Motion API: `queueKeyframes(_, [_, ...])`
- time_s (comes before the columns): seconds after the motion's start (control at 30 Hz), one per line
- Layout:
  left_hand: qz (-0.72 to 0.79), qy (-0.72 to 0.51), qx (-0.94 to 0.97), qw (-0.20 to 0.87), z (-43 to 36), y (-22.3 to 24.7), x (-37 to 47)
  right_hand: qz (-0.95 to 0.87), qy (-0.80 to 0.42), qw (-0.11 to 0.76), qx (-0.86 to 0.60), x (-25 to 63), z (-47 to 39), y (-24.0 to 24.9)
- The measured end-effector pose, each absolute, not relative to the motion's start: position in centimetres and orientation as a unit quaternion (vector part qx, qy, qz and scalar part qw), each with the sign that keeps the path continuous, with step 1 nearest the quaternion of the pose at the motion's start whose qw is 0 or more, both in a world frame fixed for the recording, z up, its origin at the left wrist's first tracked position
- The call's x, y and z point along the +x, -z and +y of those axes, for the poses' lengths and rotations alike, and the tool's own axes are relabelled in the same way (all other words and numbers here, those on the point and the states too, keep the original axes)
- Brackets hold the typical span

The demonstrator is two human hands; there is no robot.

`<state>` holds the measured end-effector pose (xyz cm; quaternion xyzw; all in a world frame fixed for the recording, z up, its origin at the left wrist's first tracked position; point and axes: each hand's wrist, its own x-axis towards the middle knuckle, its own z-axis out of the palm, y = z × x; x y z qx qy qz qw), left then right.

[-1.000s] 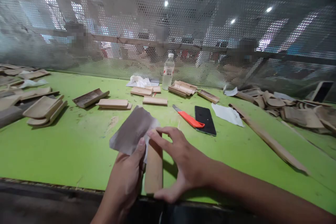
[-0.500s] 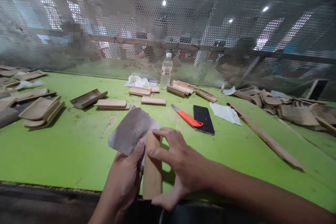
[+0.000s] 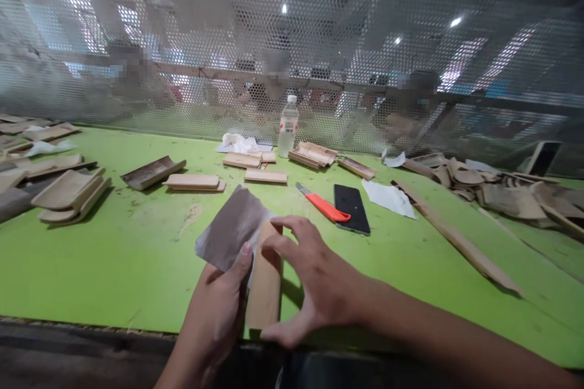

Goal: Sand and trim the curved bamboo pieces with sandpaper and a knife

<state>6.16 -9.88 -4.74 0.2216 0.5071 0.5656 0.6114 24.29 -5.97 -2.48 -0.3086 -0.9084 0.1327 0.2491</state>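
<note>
At the near edge of the green table (image 3: 137, 267), the wooden strip (image 3: 265, 285) points near to far, between both hands. The right hand (image 3: 319, 279), nearer to it, spans it from the right, thumb and fingers spread wide along its length; the left hand (image 3: 221, 298), fingers closed, pinches a grey sheet (image 3: 230, 228) just left.

No words, brand or number can be read. The one plain label (image 3: 288, 126) — a pale band with red patches and a darker block of print — wraps the upright, white-capped, clear plastic bottle (image 3: 286, 146) standing on the bright green, flat tabletop (image 3: 137, 255) near the grey, perforated screen (image 3: 205, 30); its lettering is too small and blurred to make out.
</note>
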Motion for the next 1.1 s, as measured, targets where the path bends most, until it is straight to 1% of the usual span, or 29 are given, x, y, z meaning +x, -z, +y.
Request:
queueKeyframes(0.17, [0.51, -0.575, 0.243, 0.592, -10.0, 4.8, 6.2, -0.916, -0.075, 0.25, -0.306, 24.4, -5.8, 2.6])
queueKeyframes(0.27, [0.503, -0.576, 0.236, 0.6, -9.9, 4.5, 6.4, -0.927, -0.077, 0.245, -0.272, 24.3, -5.5, 2.8])
queueKeyframes(0.4, [0.506, -0.577, 0.234, 0.598, -9.8, 4.1, 6.5, -0.92, -0.072, 0.252, -0.291, 24.2, -5.2, 3.1])
queueKeyframes(0.5, [0.498, -0.569, 0.229, 0.613, -9.8, 3.9, 6.6, -0.93, -0.083, 0.245, -0.261, 24.3, -5.1, 3.1])
queueKeyframes(0.67, [0.498, -0.583, 0.25, 0.592, -9.9, 4.3, 6.4, -0.9, -0.109, 0.25, -0.339, 24.3, -5.5, 2.9])
queueKeyframes(0.77, [0.503, -0.571, 0.23, 0.606, -10.0, 4.2, 6.4, -0.926, -0.142, 0.22, -0.274, 24.2, -5.8, 2.9])
queueKeyframes(0.8, [0.493, -0.579, 0.232, 0.606, -10.0, 4.0, 6.4, -0.924, -0.141, 0.223, -0.277, 24.2, -5.8, 2.9])
queueKeyframes(0.9, [0.47, -0.597, 0.243, 0.603, -10.0, 3.7, 6.6, -0.887, -0.129, 0.261, -0.36, 24.3, -5.4, 2.9])
queueKeyframes(0.93, [0.478, -0.592, 0.24, 0.602, -10.0, 3.6, 6.7, -0.888, -0.139, 0.261, -0.354, 24.3, -5.3, 2.9])
queueKeyframes(1.0, [0.503, -0.578, 0.23, 0.601, -10.0, 3.7, 6.6, -0.914, -0.152, 0.254, -0.279, 24.2, -5.4, 3.0])
queueKeyframes(1.03, [0.505, -0.577, 0.231, 0.599, -10.0, 3.8, 6.6, -0.918, -0.154, 0.251, -0.265, 24.1, -5.4, 3.0])
queueKeyframes(1.1, [0.494, -0.586, 0.246, 0.593, -9.9, 4.0, 6.4, -0.901, -0.152, 0.26, -0.313, 23.8, -5.8, 3.1])
